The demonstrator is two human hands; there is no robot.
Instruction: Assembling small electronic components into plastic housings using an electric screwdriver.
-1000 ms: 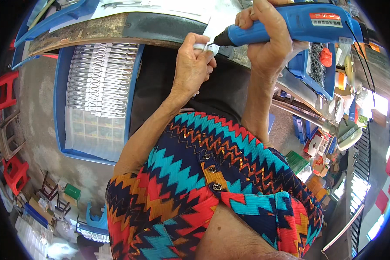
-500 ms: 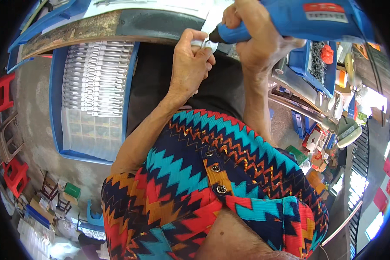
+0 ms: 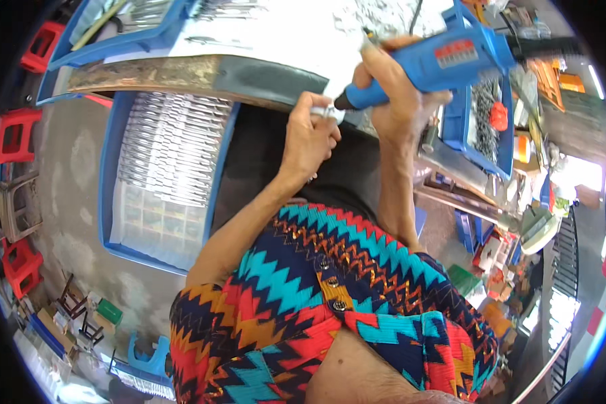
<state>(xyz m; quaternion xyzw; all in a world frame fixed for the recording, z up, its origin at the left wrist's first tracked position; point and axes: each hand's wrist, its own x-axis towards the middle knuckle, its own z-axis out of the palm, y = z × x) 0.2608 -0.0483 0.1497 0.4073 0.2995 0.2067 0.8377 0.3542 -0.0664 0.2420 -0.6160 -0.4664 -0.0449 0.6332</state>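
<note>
Near the front edge of the white-topped workbench (image 3: 303,27), my left hand (image 3: 306,141) pinches a small shiny metal piece (image 3: 332,113) between thumb and fingers. From the right, my right hand (image 3: 398,94) wraps round a blue corded power tool (image 3: 444,62) shaped like an electric screwdriver. Its dark nose meets or nearly meets the metal piece; the exact contact is too small to tell. Left of my knees, a blue crate (image 3: 106,202) holds many similar slim metal parts (image 3: 172,141) in stacked rows, over a pale gridded layer.
A blue tray (image 3: 161,35) of long metal parts sits at the bench's far left. To the right stands a blue bin (image 3: 456,124) with small dark pieces and a red item (image 3: 498,116). Red stools (image 3: 17,135) stand on the floor at far left.
The whole view has shifted, so bench, crate and hands appear lower, and more of the benchtop shows. The power tool now slopes more, its rear end higher than its nose. Both grips stay the same.
</note>
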